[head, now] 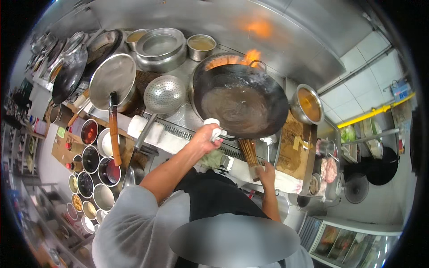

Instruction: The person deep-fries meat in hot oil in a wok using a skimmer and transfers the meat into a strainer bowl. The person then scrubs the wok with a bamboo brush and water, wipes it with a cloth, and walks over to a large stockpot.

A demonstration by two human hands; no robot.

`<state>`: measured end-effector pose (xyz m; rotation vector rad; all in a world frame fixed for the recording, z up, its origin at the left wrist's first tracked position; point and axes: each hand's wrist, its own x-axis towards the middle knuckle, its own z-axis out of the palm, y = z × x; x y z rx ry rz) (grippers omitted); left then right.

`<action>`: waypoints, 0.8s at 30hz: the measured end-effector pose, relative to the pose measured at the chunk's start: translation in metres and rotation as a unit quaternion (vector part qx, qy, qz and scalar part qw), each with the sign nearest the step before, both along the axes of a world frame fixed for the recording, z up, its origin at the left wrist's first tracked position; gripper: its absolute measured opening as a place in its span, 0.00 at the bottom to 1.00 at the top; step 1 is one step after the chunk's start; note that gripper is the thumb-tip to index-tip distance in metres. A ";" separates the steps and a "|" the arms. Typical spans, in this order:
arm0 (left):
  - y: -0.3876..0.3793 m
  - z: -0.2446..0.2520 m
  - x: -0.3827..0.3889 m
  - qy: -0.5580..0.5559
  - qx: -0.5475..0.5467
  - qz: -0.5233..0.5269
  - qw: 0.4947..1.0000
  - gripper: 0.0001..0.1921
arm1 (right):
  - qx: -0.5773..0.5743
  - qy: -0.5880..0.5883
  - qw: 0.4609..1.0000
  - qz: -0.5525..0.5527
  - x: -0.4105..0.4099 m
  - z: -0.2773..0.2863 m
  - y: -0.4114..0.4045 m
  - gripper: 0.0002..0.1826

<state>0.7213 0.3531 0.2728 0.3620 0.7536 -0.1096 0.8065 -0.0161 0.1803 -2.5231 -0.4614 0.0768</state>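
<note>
With a white cloth (216, 130) around its near handle, a dark wok (234, 104) is held by my left hand (208, 139). The wok leans over the burner, wet inside with a little murky liquid, and flames (252, 57) rise behind its far rim. My right hand (266, 174) grips a bamboo wok brush (248, 152) by its bound end, below the wok's near edge. The brush's far tips are hidden by the wok rim. A perforated metal skimmer (164, 93) lies left of the wok, its handle towards me.
A metal bowl of orange-brown liquid (307, 104) stands right of the wok, beside stained cardboard (293, 150). Behind are a lidded metal pot (161, 50) and a small pot of liquid (201, 45). A fine strainer (113, 82) and several seasoning containers (90, 159) are at left. Folded towels (145, 130) line the stove's front.
</note>
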 end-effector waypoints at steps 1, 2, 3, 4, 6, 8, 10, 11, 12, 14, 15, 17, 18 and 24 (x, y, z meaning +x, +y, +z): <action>0.002 0.004 -0.002 0.000 -0.001 0.007 1.000 0.07 | -0.001 0.000 1.000 0.007 -0.002 0.003 -0.004 0.25; 0.004 0.007 -0.003 0.000 -0.026 0.007 1.000 0.07 | 0.031 0.040 0.998 -0.034 -0.005 0.006 -0.008 0.23; 0.005 0.013 -0.003 -0.002 -0.051 0.005 0.999 0.06 | 0.063 0.079 0.992 -0.079 -0.010 0.008 -0.014 0.22; 0.006 0.017 -0.002 -0.013 -0.064 0.010 0.998 0.07 | 0.061 0.079 0.992 -0.075 -0.013 0.009 -0.020 0.22; 0.015 0.025 0.001 -0.042 -0.108 0.008 0.993 0.08 | 0.091 0.095 0.985 -0.111 -0.020 0.013 -0.028 0.20; 0.024 0.018 0.004 -0.089 -0.190 -0.012 0.978 0.10 | 0.086 0.086 0.987 -0.109 -0.027 0.018 -0.030 0.20; 0.021 0.028 0.006 -0.080 -0.208 -0.008 0.975 0.09 | 0.081 0.071 0.987 -0.118 -0.032 0.017 -0.043 0.19; 0.019 0.033 0.006 -0.071 -0.225 -0.001 0.972 0.07 | 0.066 0.053 0.990 -0.117 -0.036 0.014 -0.052 0.19; 0.018 0.030 0.004 -0.085 -0.235 -0.002 0.968 0.09 | 0.052 0.036 0.992 -0.111 -0.039 0.010 -0.056 0.18; 0.016 0.014 -0.001 -0.112 -0.265 -0.013 0.958 0.09 | 0.054 0.043 0.991 -0.118 -0.046 0.007 -0.060 0.18; 0.013 0.005 -0.004 -0.138 -0.297 -0.027 0.945 0.10 | 0.055 0.050 0.989 -0.127 -0.051 0.005 -0.063 0.17; 0.001 -0.012 -0.017 -0.176 -0.291 -0.036 0.940 0.13 | 0.032 0.030 0.992 -0.115 -0.064 0.006 -0.073 0.16; -0.004 -0.020 -0.026 -0.188 -0.290 -0.046 0.937 0.15 | -0.019 0.043 0.993 -0.113 -0.072 0.010 -0.075 0.15; -0.029 -0.035 -0.067 -0.227 -0.341 -0.106 0.906 0.20 | -0.078 0.148 0.986 -0.028 -0.105 0.005 -0.110 0.13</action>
